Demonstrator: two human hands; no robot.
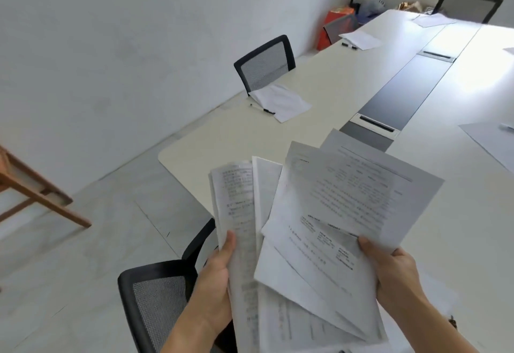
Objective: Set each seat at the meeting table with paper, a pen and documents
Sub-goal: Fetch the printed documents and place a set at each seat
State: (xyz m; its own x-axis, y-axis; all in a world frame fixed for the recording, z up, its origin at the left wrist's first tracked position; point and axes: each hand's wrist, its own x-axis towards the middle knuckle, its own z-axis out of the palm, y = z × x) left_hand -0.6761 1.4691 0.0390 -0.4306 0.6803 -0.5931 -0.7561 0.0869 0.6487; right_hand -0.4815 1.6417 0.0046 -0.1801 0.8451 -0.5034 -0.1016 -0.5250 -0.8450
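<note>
Left hand (215,277), right hand (395,272) round documents (342,199)

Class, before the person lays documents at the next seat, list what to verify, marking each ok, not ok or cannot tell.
1. Left hand grip on the printed sheets: ok, thumb pinches them.
2. Right hand grip on the front sheet: ok.
3. Sheets fanned apart: ok.
4. Paper and pen at the middle chair: ok.
5. Documents at that seat: cannot tell.
6. Place setting at the near chair: cannot tell, sheets hide it.
</note>
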